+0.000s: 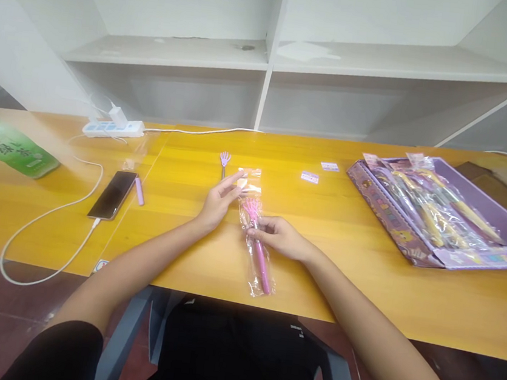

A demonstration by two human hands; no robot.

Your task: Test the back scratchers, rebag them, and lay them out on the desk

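A pink back scratcher (261,255) with a hand-shaped head lies inside a clear plastic bag (249,180), upright in front of me over the table. My right hand (278,235) is closed around its middle from the right, thumb and fingers on the bag. At the bag's upper left edge is my left hand (220,201), fingers stretched out and thumb apart; whether it touches the plastic is hard to make out. Just beyond that hand lies a purple hand-shaped scratcher head (224,159) on a dark rod, its lower part hidden behind the fingers.
On the right, a purple display box (395,227) holds several bagged scratchers (435,201). Two small labels (310,177) lie mid-table. To the left are a phone (113,195) on a white cable, a purple stick (139,191), a power strip (113,128) and a green bottle (13,147). White shelving (268,57) stands behind.
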